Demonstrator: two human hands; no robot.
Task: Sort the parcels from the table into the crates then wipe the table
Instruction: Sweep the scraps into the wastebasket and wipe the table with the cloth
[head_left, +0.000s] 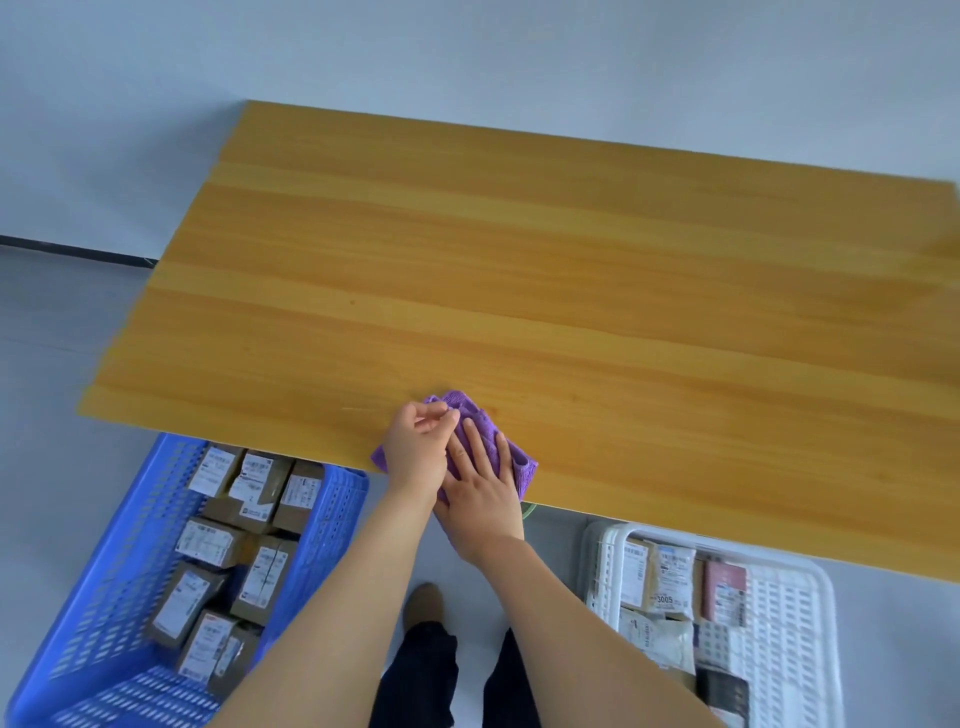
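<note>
On the left floor we see one blue crate (332, 545) with at least nine brown boxes (208, 543). Our left hand (415, 452) pinches the one purple cloth (514, 462). Our right hand (483, 499) presses flat on it, fingers straight. The cloth reaches the near edge of the table (623, 312), with broad tabletop stretching far and right. On the right floor, one white crate (795, 623) holds several flat parcels (670, 577).

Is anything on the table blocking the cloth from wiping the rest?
Nothing visible does. The left hand and right hand are on the purple cloth at the near edge of the table; parcels lie in the blue crate and white crate.
</note>
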